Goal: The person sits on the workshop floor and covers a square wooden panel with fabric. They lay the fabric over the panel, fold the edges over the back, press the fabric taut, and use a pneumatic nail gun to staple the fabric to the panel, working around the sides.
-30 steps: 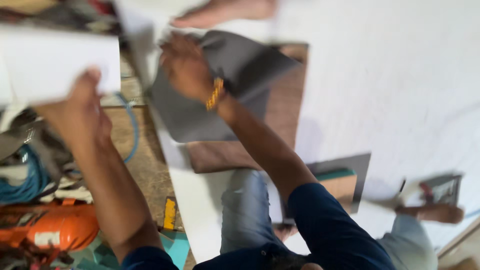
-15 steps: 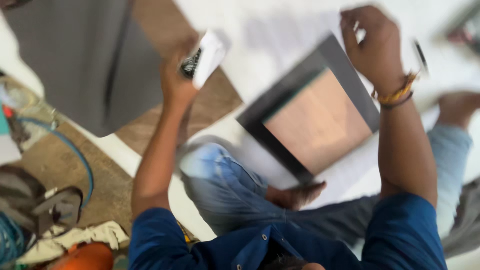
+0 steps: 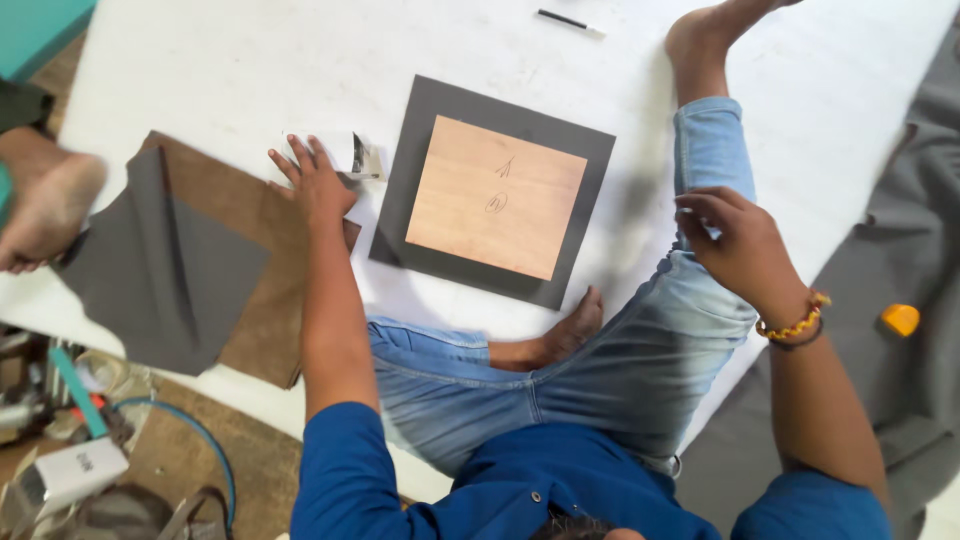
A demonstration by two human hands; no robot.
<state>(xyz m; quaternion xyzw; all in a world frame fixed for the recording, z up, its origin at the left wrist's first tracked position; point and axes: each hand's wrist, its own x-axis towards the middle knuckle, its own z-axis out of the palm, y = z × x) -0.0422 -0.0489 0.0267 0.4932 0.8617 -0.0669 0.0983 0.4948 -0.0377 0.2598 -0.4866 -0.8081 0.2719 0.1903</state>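
I see left hand (image 3: 318, 185) splayed flat, pinning paper (image 3: 345, 155) beside grey sheet (image 3: 400, 200); right hand (image 3: 735, 240) loosely curled on knee (image 3: 710, 150), holding nothing.

Blue shirt, light blue jeans, beaded bracelet (image 3: 797, 327) on right wrist.

We see the left hand (image 3: 318, 185) stretched forward on a straight arm, palm down, fingers spread flat. The right hand (image 3: 735, 240) hovers above the right knee, arm bent, fingers loosely curled, holding nothing.
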